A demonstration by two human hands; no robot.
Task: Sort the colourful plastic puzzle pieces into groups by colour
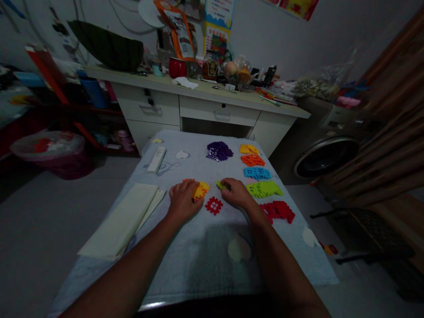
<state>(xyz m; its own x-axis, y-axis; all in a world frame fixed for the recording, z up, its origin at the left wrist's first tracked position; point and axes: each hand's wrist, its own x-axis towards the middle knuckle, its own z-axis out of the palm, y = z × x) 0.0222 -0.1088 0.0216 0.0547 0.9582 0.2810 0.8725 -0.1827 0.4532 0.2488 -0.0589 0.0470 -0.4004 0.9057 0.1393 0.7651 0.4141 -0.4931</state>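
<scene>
My left hand is closed on a yellow and orange assembly of plastic grid tiles on the pale blue cloth-covered table. My right hand pinches a small lime green tile just right of that assembly. A single red grid tile lies on the cloth between and just below the two hands. To the right sit sorted piles of tiles: purple, yellow, orange, blue, green and red.
Folded cream cloth lies at the table's left. A white flat box with a cord is near the far left edge. Behind stands a cluttered white desk, a washing machine at right, a pink tub at left.
</scene>
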